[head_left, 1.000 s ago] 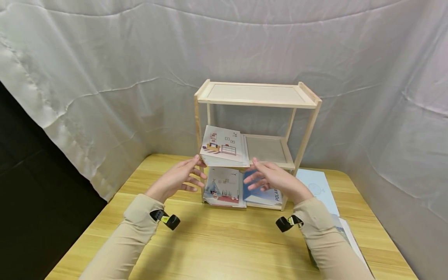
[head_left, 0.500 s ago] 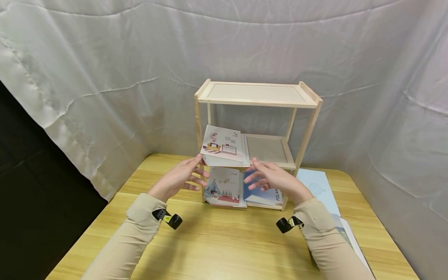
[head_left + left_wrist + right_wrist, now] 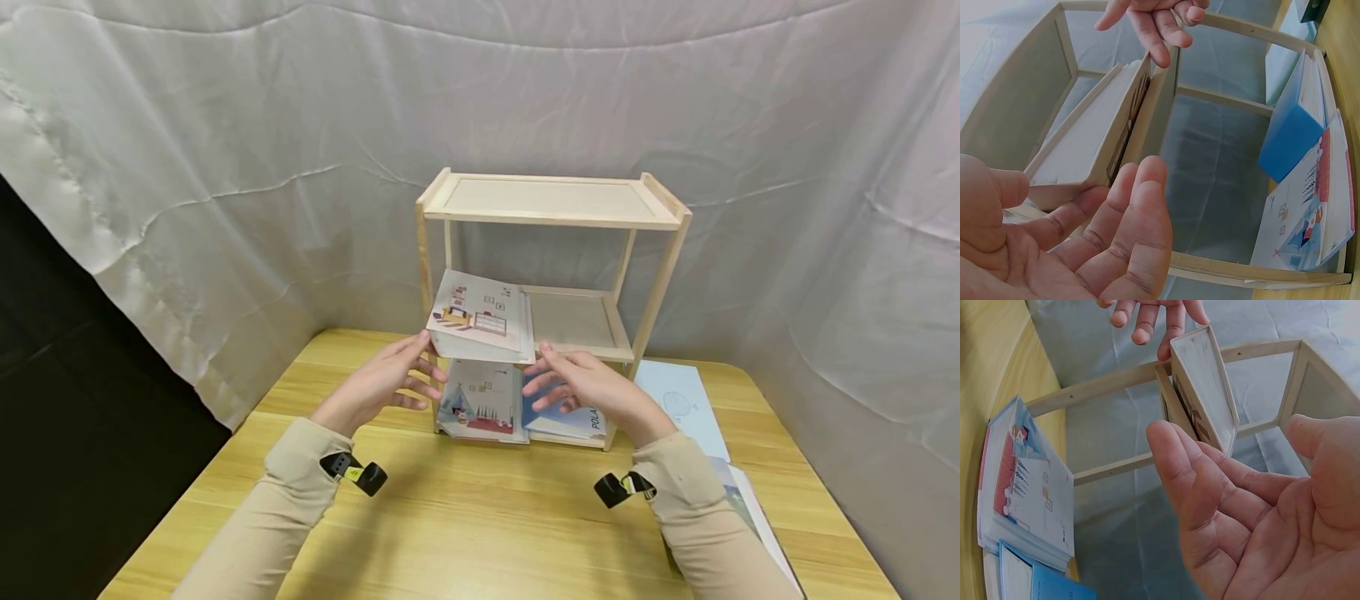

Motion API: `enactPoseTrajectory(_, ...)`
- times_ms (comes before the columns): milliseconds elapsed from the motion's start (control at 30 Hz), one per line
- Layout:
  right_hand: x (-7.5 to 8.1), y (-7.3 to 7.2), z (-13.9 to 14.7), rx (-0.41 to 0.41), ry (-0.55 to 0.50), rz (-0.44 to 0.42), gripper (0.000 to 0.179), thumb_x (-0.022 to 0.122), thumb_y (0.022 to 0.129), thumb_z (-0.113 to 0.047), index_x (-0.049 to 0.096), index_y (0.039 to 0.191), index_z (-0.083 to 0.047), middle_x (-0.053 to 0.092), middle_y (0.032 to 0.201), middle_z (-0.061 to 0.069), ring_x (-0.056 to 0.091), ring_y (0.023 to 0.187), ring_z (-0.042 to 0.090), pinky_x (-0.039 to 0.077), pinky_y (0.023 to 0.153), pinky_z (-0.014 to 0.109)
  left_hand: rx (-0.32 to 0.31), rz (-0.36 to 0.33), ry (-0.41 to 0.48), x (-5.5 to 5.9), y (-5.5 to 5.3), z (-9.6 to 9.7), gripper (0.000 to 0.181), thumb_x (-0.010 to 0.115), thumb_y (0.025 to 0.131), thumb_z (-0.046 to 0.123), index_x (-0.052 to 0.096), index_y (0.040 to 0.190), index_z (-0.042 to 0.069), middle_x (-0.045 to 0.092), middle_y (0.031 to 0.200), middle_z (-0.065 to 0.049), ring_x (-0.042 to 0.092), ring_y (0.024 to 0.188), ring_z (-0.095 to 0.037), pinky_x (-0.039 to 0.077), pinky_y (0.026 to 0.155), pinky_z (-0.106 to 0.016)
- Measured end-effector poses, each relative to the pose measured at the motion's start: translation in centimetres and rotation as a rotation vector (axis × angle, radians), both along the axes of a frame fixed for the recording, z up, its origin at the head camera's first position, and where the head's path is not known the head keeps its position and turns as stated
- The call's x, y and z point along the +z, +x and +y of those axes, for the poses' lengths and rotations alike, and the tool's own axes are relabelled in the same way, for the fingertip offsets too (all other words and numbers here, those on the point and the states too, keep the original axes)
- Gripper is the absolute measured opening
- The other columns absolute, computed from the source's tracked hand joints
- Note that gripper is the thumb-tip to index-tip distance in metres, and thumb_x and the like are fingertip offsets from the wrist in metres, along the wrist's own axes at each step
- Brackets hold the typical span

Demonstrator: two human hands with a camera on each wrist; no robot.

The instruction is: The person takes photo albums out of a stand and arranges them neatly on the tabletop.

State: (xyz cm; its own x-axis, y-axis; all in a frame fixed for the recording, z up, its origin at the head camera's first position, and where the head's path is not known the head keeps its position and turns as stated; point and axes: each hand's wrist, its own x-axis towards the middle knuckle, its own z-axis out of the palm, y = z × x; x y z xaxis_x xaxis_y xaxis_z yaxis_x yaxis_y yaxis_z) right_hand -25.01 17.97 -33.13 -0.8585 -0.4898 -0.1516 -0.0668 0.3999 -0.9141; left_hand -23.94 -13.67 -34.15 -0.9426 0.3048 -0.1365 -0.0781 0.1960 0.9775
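Midway up the pale wooden rack (image 3: 551,201), the left grip (image 3: 382,378) pinches a thick hardcover (image 3: 480,312) (stiff-boarded, blocky); the right grip (image 3: 588,385) is spread, thumb apart.

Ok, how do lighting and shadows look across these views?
Head: bright, soft shine on the tabletop, faint shadow beside the left sleeve; left wrist: dimmer, page edges of the upper picture book pale, upper-left corner washed out; right wrist: also dim, the curtain lighter toward the upper right.

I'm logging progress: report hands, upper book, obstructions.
Left fingers at upper book, front left corner; right fingers by front right. Book at middle shelf, left end. No obstruction seen.
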Motion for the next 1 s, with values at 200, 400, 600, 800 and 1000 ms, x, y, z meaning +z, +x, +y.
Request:
enactPoseTrajectory(200,0.1,0.7,0.3,0.021,0.002,0.019,0.067,0.031,0.105,-0.059,0.059,0.131,-0.004,0.068,0.123,0.019,0.072,0.098,0.023,0.053,0.075,0.031,0.000,0.005,0.002,0.1,0.3,0.0,0.053,0.034,0.105,0.058,0.051,0.120,0.011,0.063,0.119,-0.018,0.070,0.099,-0.034,0.060,0.080,-0.042)
enactPoseTrajectory(400,0.0,0.8,0.6,0.021,0.010,0.032,0.068,0.032,0.104,-0.062,0.061,0.127,-0.005,0.068,0.122,0.018,0.071,0.098,0.025,0.054,0.078,0.033,0.000,0.010,0.009,0.0,0.5,0.0,0.058,0.035,0.103,0.062,0.052,0.120,0.009,0.064,0.116,-0.016,0.068,0.103,-0.039,0.060,0.084,-0.046)
enactPoseTrajectory(600,-0.1,0.5,0.5,0.004,0.015,-0.001,0.069,0.034,0.103,-0.063,0.061,0.126,-0.005,0.069,0.119,0.015,0.072,0.097,0.023,0.053,0.078,0.033,-0.023,0.013,0.003,0.1,0.4,-0.1,0.067,0.034,0.101,0.066,0.052,0.121,0.005,0.063,0.119,-0.018,0.070,0.098,-0.032,0.060,0.080,-0.042)
enactPoseTrajectory(800,0.2,-0.1,0.2,-0.009,0.036,-0.021,0.064,0.038,0.103,-0.061,0.053,0.134,-0.007,0.068,0.121,0.017,0.073,0.098,0.026,0.054,0.078,0.034,-0.022,-0.023,-0.005,0.4,0.2,-0.2,0.073,0.033,0.098,0.072,0.053,0.119,0.005,0.062,0.121,-0.019,0.072,0.093,-0.027,0.061,0.077,-0.039)
enactPoseTrajectory(1000,0.3,-0.8,-0.5,-0.028,0.091,-0.017,0.065,0.044,0.101,-0.061,0.052,0.141,-0.009,0.068,0.121,0.013,0.073,0.097,0.023,0.053,0.078,0.032,-0.027,-0.032,-0.017,0.3,0.0,-0.2,0.075,0.035,0.099,0.070,0.051,0.125,0.001,0.063,0.121,-0.017,0.070,0.102,-0.034,0.060,0.082,-0.043)
